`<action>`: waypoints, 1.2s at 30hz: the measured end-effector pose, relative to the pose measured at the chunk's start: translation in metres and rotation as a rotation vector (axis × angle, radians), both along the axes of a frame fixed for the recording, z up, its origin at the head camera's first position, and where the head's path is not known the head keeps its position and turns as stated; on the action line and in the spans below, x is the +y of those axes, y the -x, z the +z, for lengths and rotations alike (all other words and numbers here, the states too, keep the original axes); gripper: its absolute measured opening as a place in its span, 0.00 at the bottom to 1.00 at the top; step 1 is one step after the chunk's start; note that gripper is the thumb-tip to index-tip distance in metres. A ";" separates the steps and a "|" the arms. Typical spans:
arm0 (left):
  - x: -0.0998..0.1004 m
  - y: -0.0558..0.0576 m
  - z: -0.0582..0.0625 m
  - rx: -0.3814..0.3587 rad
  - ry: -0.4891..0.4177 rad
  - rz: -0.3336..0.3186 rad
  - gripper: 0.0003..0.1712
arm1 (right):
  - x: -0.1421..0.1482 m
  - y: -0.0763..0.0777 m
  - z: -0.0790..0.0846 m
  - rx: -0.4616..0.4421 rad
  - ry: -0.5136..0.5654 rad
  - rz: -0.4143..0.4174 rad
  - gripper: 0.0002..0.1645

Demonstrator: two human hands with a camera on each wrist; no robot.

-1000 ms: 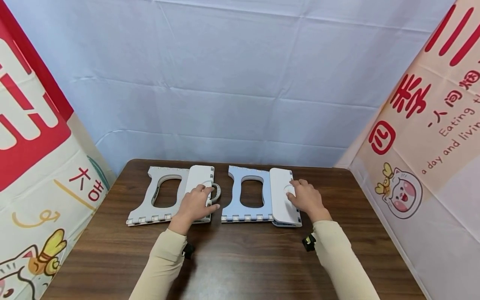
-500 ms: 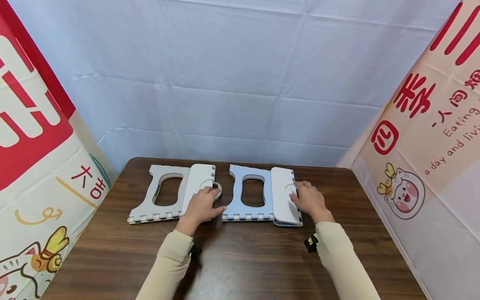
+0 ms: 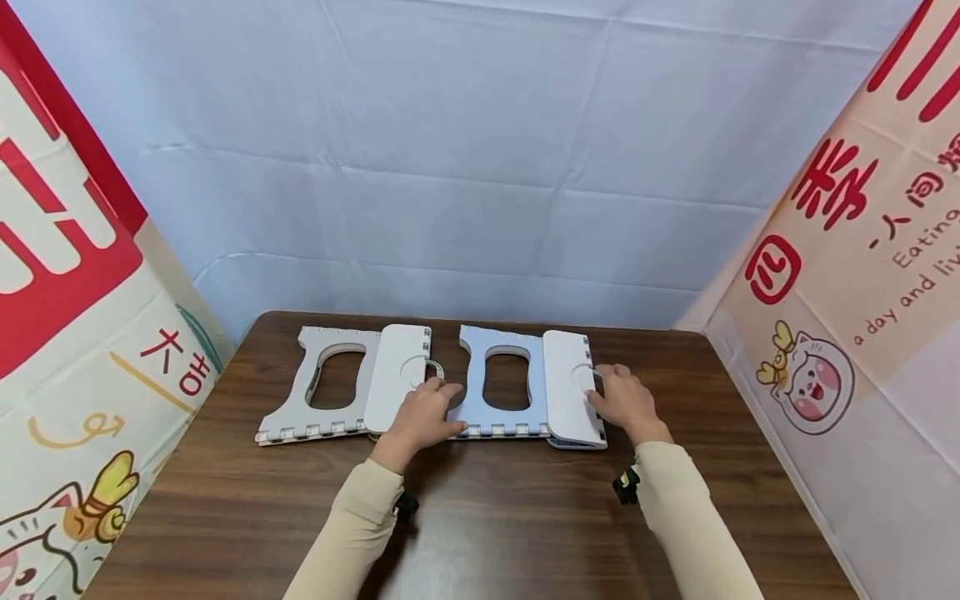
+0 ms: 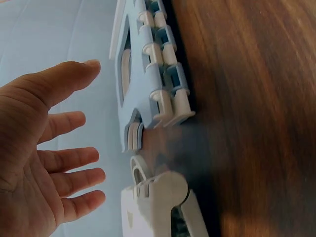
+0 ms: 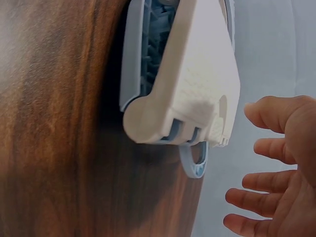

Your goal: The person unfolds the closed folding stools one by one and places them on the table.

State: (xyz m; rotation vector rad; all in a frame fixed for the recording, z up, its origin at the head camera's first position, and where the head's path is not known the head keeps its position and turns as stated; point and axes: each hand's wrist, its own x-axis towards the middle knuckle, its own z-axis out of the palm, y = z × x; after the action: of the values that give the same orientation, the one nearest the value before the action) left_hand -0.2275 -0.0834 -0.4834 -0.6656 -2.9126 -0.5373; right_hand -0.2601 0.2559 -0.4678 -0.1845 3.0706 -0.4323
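Note:
Two folded step stools lie flat side by side on the table. The left one is grey (image 3: 288,417) with a white top panel (image 3: 390,375); its loop handle (image 4: 140,168) sticks out on the right. The right one is blue (image 3: 474,375) with a white top panel (image 3: 562,383) and a small blue handle (image 5: 198,165). My left hand (image 3: 422,417) hovers by the gap between the stools, fingers spread and holding nothing. My right hand (image 3: 626,400) is beside the blue stool's handle edge; the right wrist view has its fingers apart from the stool.
The brown wooden table (image 3: 510,517) extends in front of the stools. A pale cloth backdrop (image 3: 480,183) hangs behind it, with printed cloths (image 3: 825,275) at both sides. Each wrist carries a small black device (image 3: 626,486).
My left hand has moved right, off the grey stool's white panel and toward the blue stool. My right hand has shifted slightly right. Both stools stay in place.

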 end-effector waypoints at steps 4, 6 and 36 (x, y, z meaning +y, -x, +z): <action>0.006 0.001 -0.005 -0.008 -0.003 -0.001 0.35 | 0.003 0.001 -0.004 -0.016 0.008 -0.012 0.35; 0.008 0.001 -0.009 -0.004 -0.012 -0.006 0.35 | 0.006 0.003 -0.006 -0.020 0.012 -0.017 0.36; 0.018 0.007 -0.029 -0.117 -0.075 0.037 0.41 | 0.028 0.013 -0.032 -0.073 0.170 -0.093 0.31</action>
State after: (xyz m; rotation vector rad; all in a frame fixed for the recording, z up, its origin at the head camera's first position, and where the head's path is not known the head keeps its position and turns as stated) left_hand -0.2348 -0.0654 -0.5124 -0.5892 -2.9879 -0.6996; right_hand -0.2726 0.2835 -0.4996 -0.0296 2.9782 -0.6898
